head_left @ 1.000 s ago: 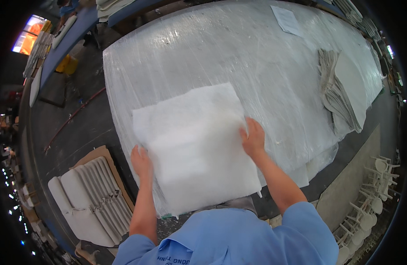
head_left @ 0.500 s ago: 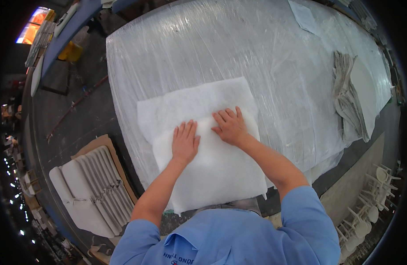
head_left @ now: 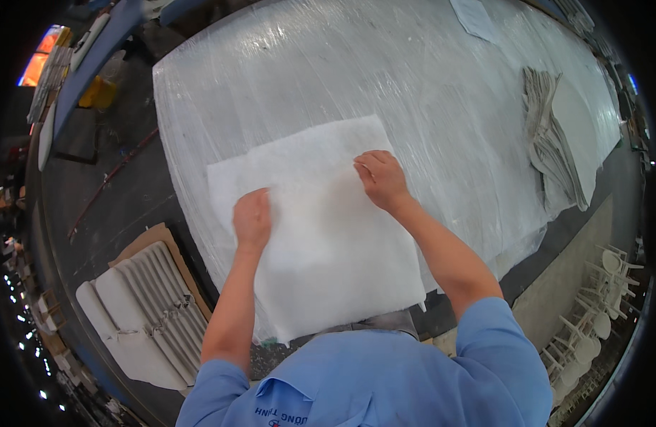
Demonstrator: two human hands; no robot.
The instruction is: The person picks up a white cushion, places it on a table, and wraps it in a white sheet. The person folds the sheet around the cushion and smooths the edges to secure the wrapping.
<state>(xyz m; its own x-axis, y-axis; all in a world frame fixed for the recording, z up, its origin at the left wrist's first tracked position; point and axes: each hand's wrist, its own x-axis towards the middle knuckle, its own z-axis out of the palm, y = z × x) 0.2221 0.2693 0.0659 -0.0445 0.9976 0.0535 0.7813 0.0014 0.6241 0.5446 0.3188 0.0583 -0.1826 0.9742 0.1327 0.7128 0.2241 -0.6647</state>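
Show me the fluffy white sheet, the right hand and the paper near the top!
Fluffy white sheet point(head_left: 324, 231): head view, the middle of its top side.
Right hand point(head_left: 383, 179): head view, the back of the hand.
Paper point(head_left: 474, 19): head view, its visible middle.

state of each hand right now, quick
Left hand: closed, apparently gripping the white padding at its edge.
Right hand: closed, pinching the same padding.

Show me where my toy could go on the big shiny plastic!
Bare plastic sheet lies beyond the white padding, and a wide patch runs between the padding and the grey folded stack, nearer than the white paper. It's crowded on the near side, where the padding lies with the left hand and right hand over it.
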